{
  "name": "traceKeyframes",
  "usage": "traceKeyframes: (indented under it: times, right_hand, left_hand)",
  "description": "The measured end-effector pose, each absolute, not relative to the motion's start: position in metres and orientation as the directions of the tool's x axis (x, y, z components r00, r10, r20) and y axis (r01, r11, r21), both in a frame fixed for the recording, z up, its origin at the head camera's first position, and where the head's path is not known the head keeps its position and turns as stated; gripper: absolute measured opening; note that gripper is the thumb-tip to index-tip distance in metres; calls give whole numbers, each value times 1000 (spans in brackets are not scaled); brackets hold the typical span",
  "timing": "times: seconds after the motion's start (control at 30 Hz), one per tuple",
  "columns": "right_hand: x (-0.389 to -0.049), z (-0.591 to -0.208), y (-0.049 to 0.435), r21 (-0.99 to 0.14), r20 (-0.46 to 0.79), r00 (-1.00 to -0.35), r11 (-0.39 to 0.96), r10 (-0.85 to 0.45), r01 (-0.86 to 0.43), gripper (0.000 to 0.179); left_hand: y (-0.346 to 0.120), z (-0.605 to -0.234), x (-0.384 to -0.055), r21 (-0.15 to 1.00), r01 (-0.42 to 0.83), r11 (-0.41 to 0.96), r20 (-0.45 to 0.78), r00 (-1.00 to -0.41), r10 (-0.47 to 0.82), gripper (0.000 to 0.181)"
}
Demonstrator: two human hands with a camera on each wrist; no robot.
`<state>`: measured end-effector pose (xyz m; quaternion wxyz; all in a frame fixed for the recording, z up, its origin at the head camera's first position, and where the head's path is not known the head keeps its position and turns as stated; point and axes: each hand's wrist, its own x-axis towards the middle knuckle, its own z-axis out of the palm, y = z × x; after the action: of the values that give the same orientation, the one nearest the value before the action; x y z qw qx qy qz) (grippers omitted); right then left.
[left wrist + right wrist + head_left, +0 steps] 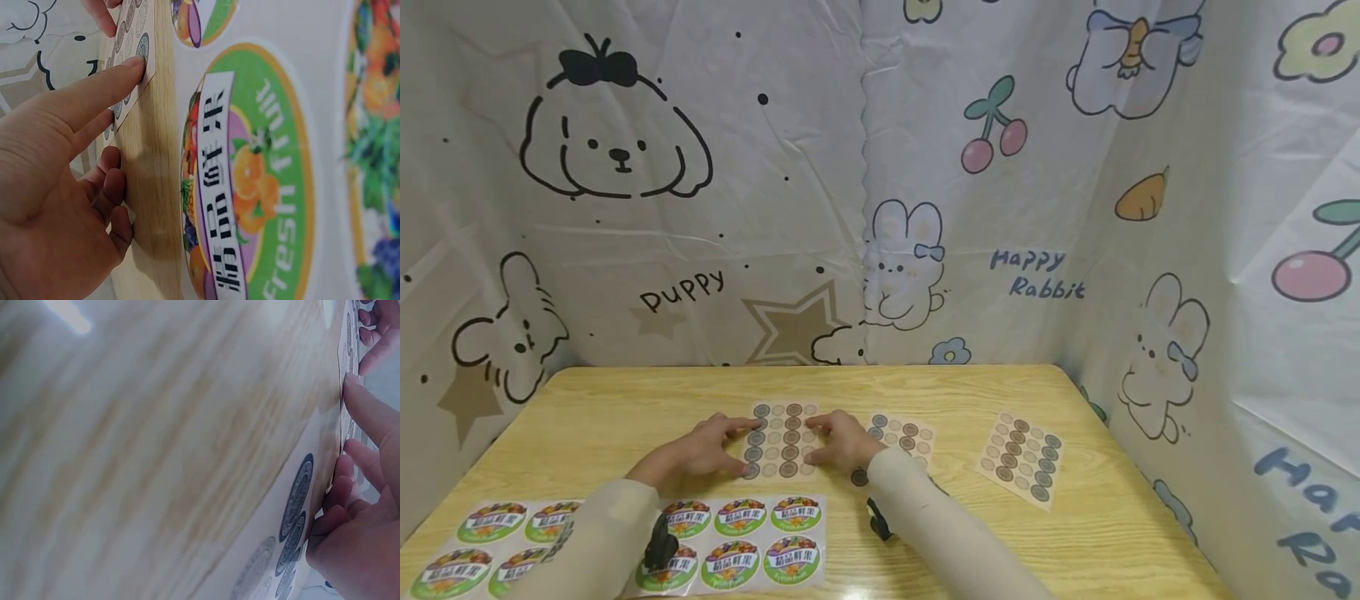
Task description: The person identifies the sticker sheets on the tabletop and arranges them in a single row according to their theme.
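Note:
A pale sticker sheet (781, 442) with rows of round grey, beige and brown stamp-like stickers lies flat on the table between both hands. My left hand (703, 450) touches its left edge with thumb and index finger spread apart. In the left wrist view the left thumb (106, 87) presses straight on a dark sticker near a corner, the other fingers loosely bent. My right hand (844, 442) touches the right edge, thumb and index finger spread likewise. The right wrist view shows the right thumb (362, 403) extended to the sheet's edge.
Beside the right forearm lies a second, partly covered sheet (917, 433). A third sheet (1022, 458) sits angled farther right. At the front left, a large sheet of round fruit labels (730, 533) lies partly under the left sleeve. Printed cloth (805, 167) hangs around the wooden table (985, 383).

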<state>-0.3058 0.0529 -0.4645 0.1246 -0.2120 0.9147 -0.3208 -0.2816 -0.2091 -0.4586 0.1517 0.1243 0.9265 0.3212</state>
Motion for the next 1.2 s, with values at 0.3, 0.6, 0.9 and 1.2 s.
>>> traceKeyframes:
  times: [0.3, 0.6, 0.9, 1.2]
  right_hand:
    - [-302, -463, 54, -667, -101, -896, 698, -432, -262, 59]
    - [-303, -466, 54, -680, -106, -904, 693, -415, -239, 55]
    - [-304, -468, 52, -698, -91, -914, 680, -395, -225, 49]
    - [-302, -467, 52, -702, -74, -907, 668, -414, -248, 46]
  left_hand:
    - [-208, -455, -282, 647, 163, 745, -178, -917, 356, 79]
    - [-207, -455, -281, 656, 150, 740, -174, -924, 342, 75]
    - [-208, -455, -279, 665, 170, 727, -150, -924, 353, 64]
    - [-208, -456, -278, 673, 166, 721, -140, -928, 345, 57]
